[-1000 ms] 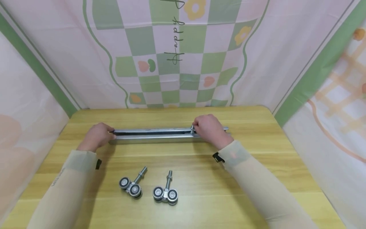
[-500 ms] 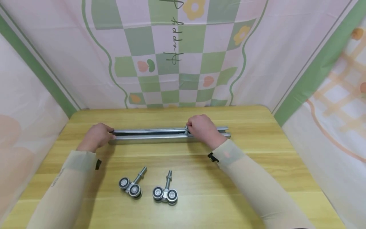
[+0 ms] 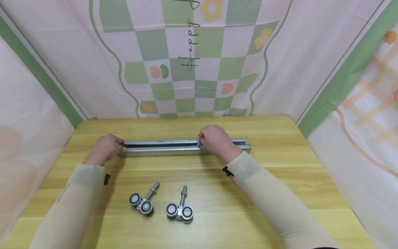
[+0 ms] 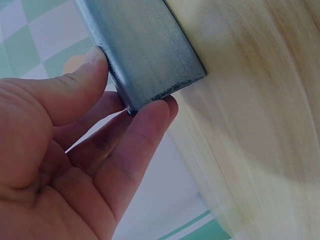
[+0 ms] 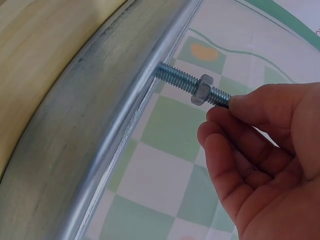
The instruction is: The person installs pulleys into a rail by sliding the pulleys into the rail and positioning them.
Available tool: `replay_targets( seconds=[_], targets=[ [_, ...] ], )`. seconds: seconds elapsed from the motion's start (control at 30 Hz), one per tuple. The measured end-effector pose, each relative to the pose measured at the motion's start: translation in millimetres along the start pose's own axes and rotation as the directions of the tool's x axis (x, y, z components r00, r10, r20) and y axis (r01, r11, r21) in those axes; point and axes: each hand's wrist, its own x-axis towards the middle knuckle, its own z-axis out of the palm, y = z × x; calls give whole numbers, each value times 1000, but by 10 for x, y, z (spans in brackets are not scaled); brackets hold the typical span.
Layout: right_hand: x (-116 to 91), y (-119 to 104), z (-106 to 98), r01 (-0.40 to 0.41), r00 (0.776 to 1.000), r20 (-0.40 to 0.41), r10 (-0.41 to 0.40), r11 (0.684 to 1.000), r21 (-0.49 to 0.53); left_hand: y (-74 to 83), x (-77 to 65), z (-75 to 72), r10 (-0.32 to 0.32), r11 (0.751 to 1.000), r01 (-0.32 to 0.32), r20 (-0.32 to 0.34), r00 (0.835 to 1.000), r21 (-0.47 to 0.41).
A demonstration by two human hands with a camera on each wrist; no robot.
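Note:
A metal track rail (image 3: 161, 151) lies across the table with its slot facing up. At its left end my left hand (image 3: 105, 148) holds it, the thumb (image 4: 90, 75) on the rail's upper edge and the fingers against the end. My right hand (image 3: 217, 141) pinches the tip of a threaded bolt (image 5: 179, 79) that stands up out of the slot, right of the rail's middle. A hex nut (image 5: 202, 90) sits on the bolt. What the bolt joins inside the rail is hidden. Two roller trolleys, a left one (image 3: 147, 207) and a right one (image 3: 179, 210), lie nearer me.
The wooden table (image 3: 236, 221) has rounded back corners. Behind it hangs a checkered cloth (image 3: 183, 72), and cloth also hangs along both sides. Beyond my right hand the rail's right end (image 3: 245, 147) shows its open channel.
My right hand has slid left along the rail with the bolt, uncovering the rail's right end. The left hand and the two loose roller trolleys have stayed in place.

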Motion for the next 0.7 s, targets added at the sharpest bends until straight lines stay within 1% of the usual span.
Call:
replay_targets(
  seconds=[0.37, 0.53, 0.7],
  targets=[
    [37, -88, 33, 62, 998, -23, -62, 998, 12, 8, -1, 7, 1, 1000, -1, -16, 1000, 15],
    [60, -138, 62, 99, 994, -35, -100, 995, -18, 21, -17, 0, -9, 1000, 9, -12, 1000, 11],
    [85, -186, 86, 106, 994, -34, -107, 994, -40, 32, -18, -3, -18, 1000, 18, -3, 1000, 2]
  ],
)
